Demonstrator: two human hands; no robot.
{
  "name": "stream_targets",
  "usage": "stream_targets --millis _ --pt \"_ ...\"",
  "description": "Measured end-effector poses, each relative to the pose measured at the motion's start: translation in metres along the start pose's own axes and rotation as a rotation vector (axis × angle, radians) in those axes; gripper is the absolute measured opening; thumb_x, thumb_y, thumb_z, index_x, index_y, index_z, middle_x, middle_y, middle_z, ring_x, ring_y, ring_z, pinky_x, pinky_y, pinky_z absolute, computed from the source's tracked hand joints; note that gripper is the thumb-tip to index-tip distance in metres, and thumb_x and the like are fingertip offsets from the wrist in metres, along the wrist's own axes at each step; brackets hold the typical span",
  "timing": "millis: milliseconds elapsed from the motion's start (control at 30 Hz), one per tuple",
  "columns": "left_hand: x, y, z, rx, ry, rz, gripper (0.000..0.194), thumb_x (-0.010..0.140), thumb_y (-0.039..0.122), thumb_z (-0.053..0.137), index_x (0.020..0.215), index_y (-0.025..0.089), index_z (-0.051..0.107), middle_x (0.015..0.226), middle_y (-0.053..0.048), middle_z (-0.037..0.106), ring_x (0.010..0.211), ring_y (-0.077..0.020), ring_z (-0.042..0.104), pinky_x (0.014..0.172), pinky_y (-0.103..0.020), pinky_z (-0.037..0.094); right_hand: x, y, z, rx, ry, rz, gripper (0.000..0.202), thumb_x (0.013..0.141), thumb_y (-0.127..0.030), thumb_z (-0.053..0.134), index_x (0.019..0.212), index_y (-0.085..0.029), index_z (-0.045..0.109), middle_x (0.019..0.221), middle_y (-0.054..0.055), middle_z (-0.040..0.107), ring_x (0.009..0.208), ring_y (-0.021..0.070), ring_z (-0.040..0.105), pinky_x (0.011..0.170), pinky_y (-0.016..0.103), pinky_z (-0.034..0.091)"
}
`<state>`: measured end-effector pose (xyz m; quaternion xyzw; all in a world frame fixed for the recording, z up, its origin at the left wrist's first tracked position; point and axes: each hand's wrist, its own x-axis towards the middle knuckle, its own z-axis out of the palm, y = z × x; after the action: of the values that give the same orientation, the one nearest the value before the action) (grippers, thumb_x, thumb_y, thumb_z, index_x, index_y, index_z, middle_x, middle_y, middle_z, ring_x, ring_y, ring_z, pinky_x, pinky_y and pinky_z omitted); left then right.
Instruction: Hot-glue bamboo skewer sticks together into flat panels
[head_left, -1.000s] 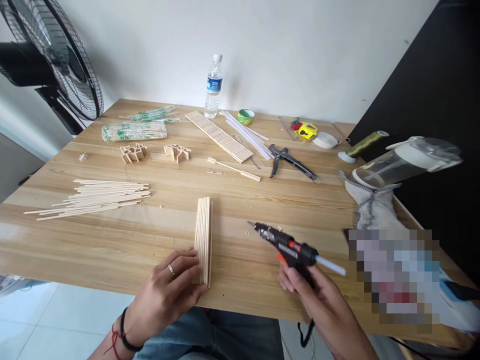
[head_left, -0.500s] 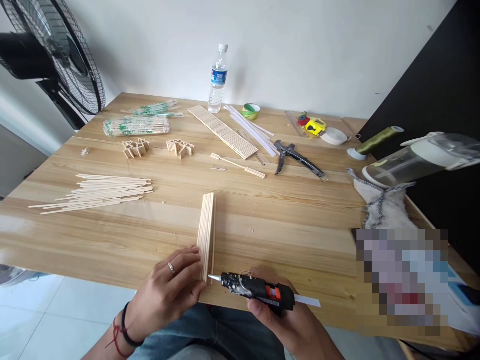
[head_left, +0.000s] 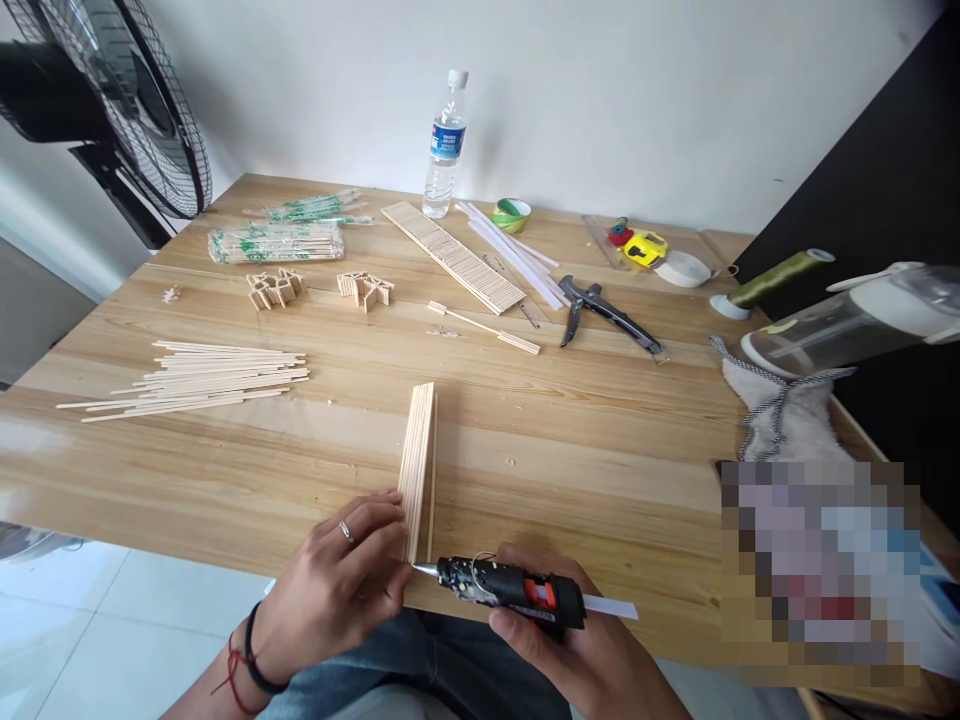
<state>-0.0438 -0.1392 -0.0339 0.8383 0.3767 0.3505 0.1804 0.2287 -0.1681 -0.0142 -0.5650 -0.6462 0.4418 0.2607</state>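
So the person's left hand (head_left: 349, 570), silver ring on one finger, has its grip pressed on the near end of a narrow panel of pale wooden sticks laid side by side (head_left: 417, 460), down at the front edge of the wood-grain tabletop (head_left: 570, 440). The right hand (head_left: 551, 620) has its grip wrapped around a black glue gun with orange parts (head_left: 510, 590), a white glue stick poking out the back, and the metal nozzle is right by the near end of that panel, close to the left fingertips. Can't tell if it's actually touching. One loose thin wooden stick (head_left: 433, 480) lies just right of the panel, a narrow gap between them.

Off to the left there's a spread of loose pale sticks (head_left: 217, 378), with two little zigzag wooden pieces (head_left: 276, 288) behind it. Further back, a wider ribbed wooden strip (head_left: 454, 258) lies in front of a clear water bottle with a blue label (head_left: 445, 150), which stands upright near the wall.
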Motion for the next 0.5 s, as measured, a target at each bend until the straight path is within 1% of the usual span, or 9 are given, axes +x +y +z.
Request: stream_targets --millis 100,233,500 --pt "-0.002 0.000 0.000 -0.010 -0.007 -0.009 0.026 0.095 0.009 0.066 0.120 0.016 0.064 0.117 -0.012 0.073 0.123 -0.0245 0.070 0.108 -0.036 0.061 0.000 -0.003 0.000 -0.013 0.002 0.042 0.051 0.093 -0.074 0.061 0.103 -0.029 0.083 0.106 0.008 0.082 0.108 0.0328 0.074 0.093 0.040 0.062" --pt "-0.004 -0.001 0.000 -0.014 -0.014 -0.010 0.026 0.095 0.010 0.067 0.120 0.016 0.064 0.118 -0.013 0.073 0.124 -0.0250 0.070 0.109 -0.036 0.061 -0.001 -0.006 -0.001 -0.031 0.002 0.069 0.059 0.092 -0.079 0.057 0.100 -0.027 0.084 0.110 0.010 0.082 0.109 0.0339 0.074 0.095 0.042 0.061" --pt "-0.001 0.000 -0.001 -0.021 0.009 -0.015 0.027 0.095 0.011 0.067 0.120 0.018 0.063 0.116 -0.012 0.075 0.121 -0.0261 0.073 0.105 -0.038 0.063 0.002 -0.011 -0.002 -0.021 -0.006 0.061 0.053 0.093 -0.075 0.058 0.091 -0.027 0.082 0.105 0.008 0.081 0.105 0.0317 0.073 0.093 0.039 0.061"
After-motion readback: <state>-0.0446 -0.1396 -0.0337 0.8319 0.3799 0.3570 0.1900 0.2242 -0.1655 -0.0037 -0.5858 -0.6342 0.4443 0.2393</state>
